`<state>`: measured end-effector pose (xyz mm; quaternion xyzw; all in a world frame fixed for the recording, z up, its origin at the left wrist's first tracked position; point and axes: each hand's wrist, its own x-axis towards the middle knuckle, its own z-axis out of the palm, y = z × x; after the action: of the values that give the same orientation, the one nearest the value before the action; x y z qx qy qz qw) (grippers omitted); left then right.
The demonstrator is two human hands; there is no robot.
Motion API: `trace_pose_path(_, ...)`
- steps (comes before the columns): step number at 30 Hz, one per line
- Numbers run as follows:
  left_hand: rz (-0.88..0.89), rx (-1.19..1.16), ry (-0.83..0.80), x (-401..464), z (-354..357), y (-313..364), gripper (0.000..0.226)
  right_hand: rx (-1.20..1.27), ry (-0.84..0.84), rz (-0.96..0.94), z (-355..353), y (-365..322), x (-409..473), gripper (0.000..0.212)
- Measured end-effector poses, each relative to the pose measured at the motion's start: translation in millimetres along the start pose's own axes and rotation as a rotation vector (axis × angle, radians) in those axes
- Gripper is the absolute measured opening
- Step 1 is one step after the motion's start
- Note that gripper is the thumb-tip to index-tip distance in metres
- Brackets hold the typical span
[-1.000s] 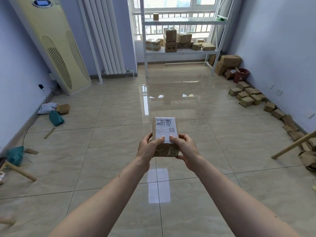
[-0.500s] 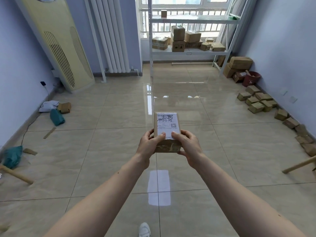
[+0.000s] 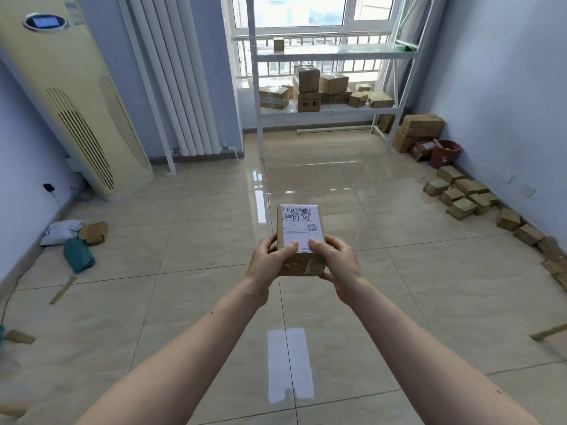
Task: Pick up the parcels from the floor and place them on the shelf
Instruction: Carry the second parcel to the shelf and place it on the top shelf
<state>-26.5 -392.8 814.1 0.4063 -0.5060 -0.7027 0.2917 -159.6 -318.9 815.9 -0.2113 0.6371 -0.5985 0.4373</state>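
A small brown parcel with a white shipping label on top is held out in front of me at chest height. My left hand grips its left side and my right hand grips its right side, thumbs on the label. The white metal shelf stands at the far wall under the window, well ahead of the parcel. Several cardboard boxes sit on its middle level and one small box on the upper level.
Several small parcels lie along the right wall, with bigger boxes and a red bucket near the shelf's right leg. A standing air conditioner and radiator are at left; bags and a small box lie on the left floor.
I have walked forward with the parcel held in both hands; the shelf and the parcels along the right wall look nearer. My grip is the same.
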Motion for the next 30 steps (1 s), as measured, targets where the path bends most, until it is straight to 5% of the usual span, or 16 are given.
trace_pose_path(12, 0.008, -0.002, -0.006, 181.6, 29.0, 56.1, 0.021, 0.0, -0.023, 0.007, -3.0, -60.4, 192.0, 0.034)
trace_pose_path(30, 0.035, 0.001, -0.028, 480.2, 32.1, 152.6, 0.022, -0.008, -0.023, -0.02, 33.8, -164.1, 489.5, 0.033)
